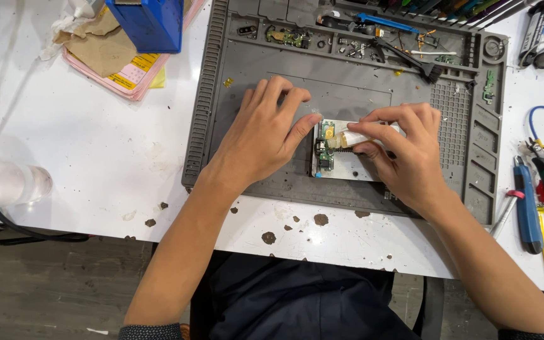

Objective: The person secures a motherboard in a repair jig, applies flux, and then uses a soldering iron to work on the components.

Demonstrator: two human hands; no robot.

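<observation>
A small opened device (338,160) with a green circuit board and a silvery plate lies on the grey work mat (347,94). My left hand (266,129) rests flat on the mat, its fingertips pressing the device's left edge. My right hand (404,148) grips a small white tube (355,137) with a yellowish tip, its nozzle resting on the circuit board.
The mat's top trays hold small parts, screws and a black brush (410,58). Pliers and a blue screwdriver (527,208) lie at the right. At the upper left are a blue box (149,22) and pink papers (130,72); a clear bottle (4,182) lies at the left edge.
</observation>
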